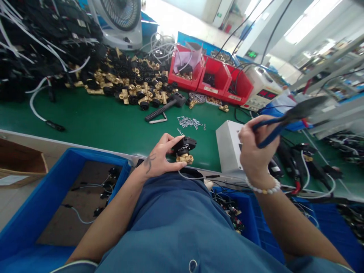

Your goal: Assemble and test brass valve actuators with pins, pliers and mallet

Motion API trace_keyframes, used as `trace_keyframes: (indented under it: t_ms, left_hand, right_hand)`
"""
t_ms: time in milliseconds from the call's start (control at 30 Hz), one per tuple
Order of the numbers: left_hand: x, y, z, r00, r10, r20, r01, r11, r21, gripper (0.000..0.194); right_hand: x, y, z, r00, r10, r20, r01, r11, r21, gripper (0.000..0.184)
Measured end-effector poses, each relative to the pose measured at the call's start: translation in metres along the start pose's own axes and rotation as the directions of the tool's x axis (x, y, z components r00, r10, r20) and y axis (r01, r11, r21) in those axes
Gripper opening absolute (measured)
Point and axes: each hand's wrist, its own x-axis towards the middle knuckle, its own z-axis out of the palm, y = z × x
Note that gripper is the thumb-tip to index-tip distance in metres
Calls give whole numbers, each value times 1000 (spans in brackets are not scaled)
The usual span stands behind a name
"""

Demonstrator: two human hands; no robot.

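Note:
At the front edge of the green bench, my left hand [162, 157] is closed around a small brass valve [184, 158] with a black plastic housing [188, 143] on top. A thin metal clip sits at the joint between the two, and a grey cable hangs below. My right hand [257, 151] is raised over a white box [227, 144] and grips blue-handled pliers [271, 135]. Their dark head points to the upper right and is blurred. Loose metal spring clips [189, 122] lie in a small heap just beyond my left hand.
A black mallet [162, 108] and an L-shaped key [159, 120] lie behind the clips. Brass valves [132, 91] are piled further back, beside red bins [212, 77]. A fan [119, 22] stands at the back. Blue crates [68, 159] holding cabled parts sit below the bench edge.

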Motion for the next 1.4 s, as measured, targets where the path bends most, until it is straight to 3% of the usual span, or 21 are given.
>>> trace_keyframes:
  t_ms: [67,133,233,300,367,467,500,600,667,700,767,833,867,967,1033,1067,1133,1200,1267,1333,1400]
  left_hand:
    - [0,0,0,1000,-4,10,4,1000,1,78]
    - [0,0,0,1000,-14,3,14,1000,-13,77]
    - [-1,0,0,1000,-11,-7,11,1000,-18,77]
    - [-1,-1,0,1000,0,0,0,1000,-5,78]
    - [0,-1,0,1000,3,8,-3,1000,2,78]
    - [0,-2,0,1000,-5,4,5,1000,-15,78]
    - [0,-2,0,1000,-7,0,7,1000,-21,77]
    - [0,-3,0,1000,-9,0,9,1000,-15,78]
    - [0,-3,0,1000,-4,3,4,1000,-4,79]
    - [0,-3,0,1000,-5,7,5,1000,-2,79]
    - [-1,-4,0,1000,-10,9,10,1000,-11,79]
    - [-1,-5,-1,1000,-23,8,23,999,-27,79]
    - [-1,-5,-1,1000,-27,5,27,999,-32,78]
    - [0,-4,-1,1000,-16,3,16,1000,-23,79]
    - [0,-3,-1,1000,-5,8,5,1000,-9,79]
    - [1,-2,-1,1000,-6,12,7,1000,-4,79]
    - [0,-1,-1,1000,-22,13,23,1000,-9,78]
    - [0,-1,-1,999,-46,3,46,999,-28,78]
    - [0,0,-1,999,-50,-5,50,998,-40,79]
    - [0,0,-1,999,-32,-1,32,999,-30,79]
    - [0,1,0,1000,-21,8,21,1000,-19,79]
  right_hand:
    - [-2,-2,2,963,-37,268,65,993,-97,19]
    - [0,-4,0,914,-86,397,140,984,-109,16]
    - [6,-6,-7,994,-99,53,102,993,-60,12]
    - [7,-7,-7,981,-31,-191,29,1000,-9,14]
    - [4,-9,-3,991,4,-134,-5,1000,-6,18]
    - [1,-10,-1,971,-48,234,62,997,-53,18]
    - [2,-10,-2,960,-75,271,92,995,-50,17]
    - [5,-6,-4,997,-77,-13,77,997,-1,12]
    - [3,-4,-1,977,-1,-213,4,1000,15,17]
    - [1,-4,1,981,21,-191,-22,1000,-4,20]
    - [-3,-6,5,998,32,58,-28,997,-73,23]
    - [-4,-7,3,951,3,308,32,993,-111,23]
    - [-3,-7,0,946,-23,323,60,993,-105,21]
    - [3,-4,-6,997,-48,-54,47,999,-14,14]
    - [3,-3,-4,973,-9,-231,14,1000,23,15]
    - [1,-3,-1,984,-12,-178,12,1000,0,16]
    - [-2,-3,3,991,-52,122,61,995,-77,15]
    - [-3,-4,4,935,-91,343,135,985,-106,16]
    - [0,-5,0,967,-102,234,127,987,-97,13]
    - [3,-6,-3,998,-58,-37,54,995,-81,14]
    - [3,-7,-3,997,-20,-76,14,997,-76,18]
